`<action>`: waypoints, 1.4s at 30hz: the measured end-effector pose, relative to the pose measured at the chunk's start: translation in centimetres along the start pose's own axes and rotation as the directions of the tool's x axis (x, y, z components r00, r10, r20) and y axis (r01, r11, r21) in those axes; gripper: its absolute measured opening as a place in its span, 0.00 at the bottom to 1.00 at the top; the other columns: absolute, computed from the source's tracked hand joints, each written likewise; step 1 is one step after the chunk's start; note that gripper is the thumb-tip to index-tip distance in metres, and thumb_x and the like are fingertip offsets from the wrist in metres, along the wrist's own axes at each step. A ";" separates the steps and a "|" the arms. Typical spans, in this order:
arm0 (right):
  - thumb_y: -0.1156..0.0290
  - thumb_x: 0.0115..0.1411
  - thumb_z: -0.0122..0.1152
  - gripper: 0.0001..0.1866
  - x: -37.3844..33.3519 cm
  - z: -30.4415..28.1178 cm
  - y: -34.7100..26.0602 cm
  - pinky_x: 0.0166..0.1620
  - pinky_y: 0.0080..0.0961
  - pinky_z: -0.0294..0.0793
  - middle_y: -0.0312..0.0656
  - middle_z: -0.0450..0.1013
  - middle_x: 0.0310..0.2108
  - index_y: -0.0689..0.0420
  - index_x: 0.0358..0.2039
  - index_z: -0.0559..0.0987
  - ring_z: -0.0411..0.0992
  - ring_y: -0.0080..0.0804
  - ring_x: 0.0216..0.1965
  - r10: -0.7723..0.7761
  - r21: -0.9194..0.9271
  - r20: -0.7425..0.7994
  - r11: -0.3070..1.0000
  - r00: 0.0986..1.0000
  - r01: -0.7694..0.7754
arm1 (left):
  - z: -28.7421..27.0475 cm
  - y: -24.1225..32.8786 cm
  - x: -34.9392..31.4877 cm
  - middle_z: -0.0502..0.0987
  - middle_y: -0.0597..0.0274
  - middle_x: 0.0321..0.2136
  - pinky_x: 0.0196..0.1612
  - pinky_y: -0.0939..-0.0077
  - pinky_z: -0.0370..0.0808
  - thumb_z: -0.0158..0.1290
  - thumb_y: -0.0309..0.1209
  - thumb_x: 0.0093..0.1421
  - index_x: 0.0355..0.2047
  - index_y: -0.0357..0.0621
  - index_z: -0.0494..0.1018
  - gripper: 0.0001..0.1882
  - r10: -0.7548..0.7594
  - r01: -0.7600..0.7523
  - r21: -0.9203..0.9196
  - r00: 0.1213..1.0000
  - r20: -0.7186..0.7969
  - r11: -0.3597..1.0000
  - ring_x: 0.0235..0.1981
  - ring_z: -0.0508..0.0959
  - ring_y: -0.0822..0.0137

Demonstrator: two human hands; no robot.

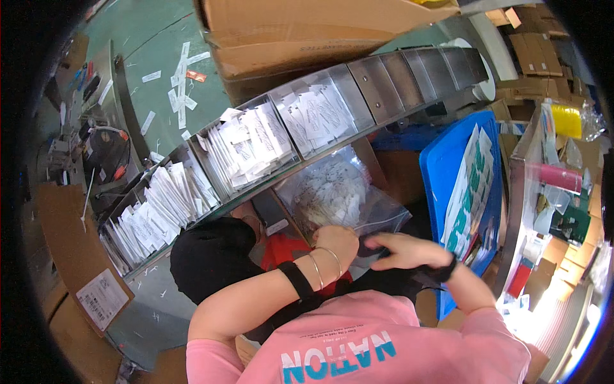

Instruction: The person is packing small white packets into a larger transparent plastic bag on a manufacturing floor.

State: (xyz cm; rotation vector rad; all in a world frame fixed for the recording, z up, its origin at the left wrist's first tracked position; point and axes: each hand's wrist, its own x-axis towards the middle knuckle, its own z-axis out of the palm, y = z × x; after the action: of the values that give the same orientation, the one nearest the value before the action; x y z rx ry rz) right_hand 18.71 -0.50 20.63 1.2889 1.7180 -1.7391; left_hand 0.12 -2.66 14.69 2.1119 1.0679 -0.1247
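A clear plastic bag (384, 217) of small whitish pieces lies open-end toward me, below the row of metal bins. My left hand (336, 246), with bangles and a black band at the wrist, is closed on the near edge of this bag. Close beside it on the right, my right hand (407, 250) has its fingers and thumb bent around a dark patch at the bag's edge. What they grip there is slightly blurred, and I cannot make it out. The whitish pieces (336, 189) show through the film beyond my left hand.
Metal bins (291, 131) run diagonally across; several hold white paper slips (246, 144). Behind them stands a large cardboard box (307, 38). A blue plastic crate (432, 185) is at my right, a cardboard piece (77, 256) at the left. Slips (181, 89) litter the green floor.
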 end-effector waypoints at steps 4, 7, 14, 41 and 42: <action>0.69 0.54 0.60 0.24 -0.1 -7.0 -7.7 0.49 0.24 0.66 0.41 0.73 0.42 0.62 0.50 0.68 0.70 0.27 0.44 -0.064 0.274 -0.350 0.947 0.935 0.168 | 1.4 -0.1 0.3 0.78 0.57 0.23 0.27 0.67 0.75 0.48 0.28 0.50 0.26 0.41 0.75 0.07 0.037 -0.037 0.042 0.999 0.011 0.998 0.27 0.80 0.60; 0.66 0.52 0.63 0.31 7.4 -10.7 -10.0 0.50 0.27 0.66 0.49 0.71 0.44 0.68 0.52 0.65 0.69 0.34 0.46 -0.046 0.319 -0.656 0.888 0.753 0.331 | 0.4 0.1 0.6 0.78 0.59 0.25 0.25 0.65 0.75 0.49 0.28 0.50 0.27 0.42 0.76 0.07 0.045 -0.050 0.075 0.996 0.074 0.996 0.28 0.80 0.61; 0.51 0.40 0.71 0.50 19.2 -13.5 -12.0 0.54 0.32 0.62 0.60 0.61 0.52 0.78 0.52 0.59 0.62 0.39 0.54 0.296 0.098 -0.492 0.953 0.819 -0.285 | -1.0 0.8 0.8 0.79 0.59 0.30 0.25 0.53 0.74 0.48 0.27 0.51 0.31 0.46 0.78 0.10 0.012 -0.056 0.213 0.980 0.199 0.975 0.32 0.79 0.58; 0.76 0.39 0.71 0.16 2.5 -5.8 -10.7 0.32 0.19 0.69 0.31 0.72 0.24 0.58 0.31 0.76 0.69 0.18 0.27 -0.074 0.376 -0.205 0.915 0.976 0.149 | -0.6 -0.2 0.4 0.79 0.62 0.34 0.27 0.57 0.75 0.52 0.31 0.50 0.33 0.45 0.78 0.11 -0.001 -0.025 0.143 0.984 0.176 0.989 0.35 0.79 0.61; 0.75 0.38 0.72 0.18 0.8 -5.3 -7.8 0.33 0.19 0.69 0.31 0.73 0.25 0.58 0.32 0.76 0.68 0.17 0.27 -0.094 0.292 -0.021 0.952 0.995 0.096 | -1.7 0.2 0.3 0.79 0.62 0.33 0.26 0.59 0.75 0.55 0.31 0.48 0.33 0.45 0.78 0.11 -0.030 -0.004 0.172 0.980 0.197 0.985 0.35 0.79 0.62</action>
State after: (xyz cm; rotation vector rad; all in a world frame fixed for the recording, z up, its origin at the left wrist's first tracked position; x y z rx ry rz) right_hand 13.93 6.08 25.45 1.3501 1.5933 -2.1109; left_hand 0.10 -1.42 15.88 2.1908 0.9808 -0.4398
